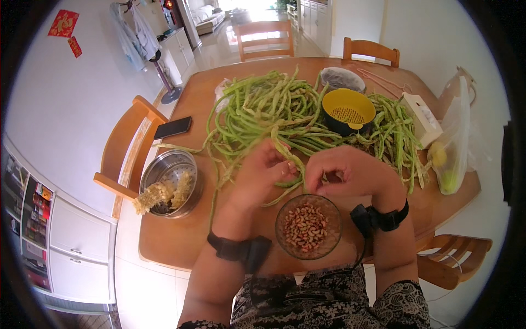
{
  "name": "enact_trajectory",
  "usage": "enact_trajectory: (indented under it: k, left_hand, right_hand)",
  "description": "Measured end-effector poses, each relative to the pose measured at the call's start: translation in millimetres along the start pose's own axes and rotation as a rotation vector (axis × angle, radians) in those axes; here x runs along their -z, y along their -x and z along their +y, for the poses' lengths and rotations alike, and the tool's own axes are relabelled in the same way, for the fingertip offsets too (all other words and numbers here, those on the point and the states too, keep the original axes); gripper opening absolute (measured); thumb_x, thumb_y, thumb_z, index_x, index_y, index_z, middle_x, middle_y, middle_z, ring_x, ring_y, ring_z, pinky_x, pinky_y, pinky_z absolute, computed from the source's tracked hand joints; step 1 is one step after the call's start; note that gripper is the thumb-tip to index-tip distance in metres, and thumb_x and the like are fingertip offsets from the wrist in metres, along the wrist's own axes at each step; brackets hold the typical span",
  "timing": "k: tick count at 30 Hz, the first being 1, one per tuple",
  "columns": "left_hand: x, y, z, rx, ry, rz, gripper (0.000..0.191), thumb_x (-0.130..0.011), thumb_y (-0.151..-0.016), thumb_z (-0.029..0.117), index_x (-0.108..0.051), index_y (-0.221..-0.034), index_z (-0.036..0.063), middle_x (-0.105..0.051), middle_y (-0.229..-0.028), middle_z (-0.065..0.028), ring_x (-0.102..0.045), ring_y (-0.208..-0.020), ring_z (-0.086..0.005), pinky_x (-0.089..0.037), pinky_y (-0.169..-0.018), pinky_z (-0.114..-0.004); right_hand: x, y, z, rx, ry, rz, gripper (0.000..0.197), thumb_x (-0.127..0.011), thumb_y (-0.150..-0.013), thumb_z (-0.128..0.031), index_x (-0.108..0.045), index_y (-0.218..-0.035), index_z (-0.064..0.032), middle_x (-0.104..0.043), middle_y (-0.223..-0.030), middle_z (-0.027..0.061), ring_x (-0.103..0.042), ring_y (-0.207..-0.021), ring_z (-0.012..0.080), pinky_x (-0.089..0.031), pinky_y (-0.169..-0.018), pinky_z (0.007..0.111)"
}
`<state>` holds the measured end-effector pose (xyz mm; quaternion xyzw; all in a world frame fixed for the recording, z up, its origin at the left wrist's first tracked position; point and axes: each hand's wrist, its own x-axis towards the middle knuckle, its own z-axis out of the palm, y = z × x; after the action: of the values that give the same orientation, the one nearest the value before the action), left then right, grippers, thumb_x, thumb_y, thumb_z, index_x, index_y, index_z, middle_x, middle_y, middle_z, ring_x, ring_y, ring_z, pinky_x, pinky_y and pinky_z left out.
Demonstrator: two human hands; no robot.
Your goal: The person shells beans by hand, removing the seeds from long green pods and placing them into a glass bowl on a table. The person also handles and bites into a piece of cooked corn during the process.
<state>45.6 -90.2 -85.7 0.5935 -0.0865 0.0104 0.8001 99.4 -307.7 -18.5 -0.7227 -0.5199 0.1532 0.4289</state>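
Note:
Between my hands hangs a long green bean pod, above and beyond a glass bowl of reddish-brown shelled beans. My left hand has its thumb and fingers closed on the pod. My right hand is curled at the pod's lower end, thumb and forefinger pinched on it. A large tangled heap of long green beans lies just past my hands. A yellow colander in a dark bowl stands beyond my right hand, with a smaller pile of bean pods right of it.
A steel steamer pot with corn cobs stands at left, near a black phone. At right are a tissue box and a plastic bag of produce. A lined bowl and pink hangers lie at the back.

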Motion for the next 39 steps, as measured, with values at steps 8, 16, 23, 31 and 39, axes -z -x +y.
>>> enact_trajectory:
  k: [8,16,23,31,39]
  left_hand:
    - [-1.5,2.8,1.5,-0.038,0.034,0.011,0.031,-0.064,-0.088,0.001,-0.054,-0.117,0.0047,-0.065,-0.103,-0.0054,-0.063,-0.091,-0.0135,-0.053,-0.079,-0.028]
    - [-11.9,6.8,3.1,-0.255,0.056,0.041,0.027,-0.064,-0.088,-0.002,-0.056,-0.111,0.0062,-0.062,-0.105,-0.0023,-0.061,-0.094,-0.0113,-0.052,-0.081,-0.027]
    - [-13.5,6.7,4.6,-0.200,-0.045,0.076,0.026,-0.065,-0.087,-0.003,-0.057,-0.111,0.0046,-0.062,-0.098,-0.0023,-0.060,-0.088,-0.0100,-0.050,-0.077,-0.025]
    - [-6.8,5.4,-2.2,-0.082,-0.066,0.065,0.023,-0.067,-0.086,-0.003,-0.057,-0.106,0.0016,-0.062,-0.091,-0.0021,-0.059,-0.083,-0.0080,-0.049,-0.071,-0.023]
    - [-10.1,6.1,-2.5,-0.025,-0.083,0.022,0.024,-0.066,-0.085,-0.005,-0.057,-0.107,0.0016,-0.062,-0.096,-0.0023,-0.060,-0.087,-0.0085,-0.051,-0.078,-0.024]
  right_hand:
    - [-7.9,-4.0,11.1,-0.102,0.129,0.161,0.021,-0.075,-0.076,-0.016,-0.060,-0.085,-0.0038,-0.061,-0.075,0.0067,-0.058,-0.068,0.0171,-0.047,-0.062,0.031]
    - [-12.1,-9.4,16.9,-0.135,0.085,0.307,0.020,-0.073,-0.077,-0.015,-0.064,-0.088,-0.0008,-0.064,-0.077,0.0121,-0.063,-0.070,0.0226,-0.050,-0.066,0.033]
    - [-11.3,-12.3,22.8,-0.076,0.216,0.314,0.019,-0.072,-0.080,-0.019,-0.066,-0.086,-0.0017,-0.064,-0.077,0.0133,-0.063,-0.071,0.0288,-0.049,-0.064,0.036]
    - [-13.8,-12.6,20.6,-0.023,0.221,0.247,0.019,-0.066,-0.083,-0.021,-0.065,-0.085,-0.0026,-0.063,-0.080,0.0156,-0.062,-0.075,0.0330,-0.048,-0.066,0.039]
    - [-20.0,-12.3,19.3,0.018,0.380,0.265,0.015,-0.062,-0.081,-0.018,-0.064,-0.082,-0.0035,-0.063,-0.079,0.0162,-0.061,-0.076,0.0375,-0.048,-0.065,0.044]
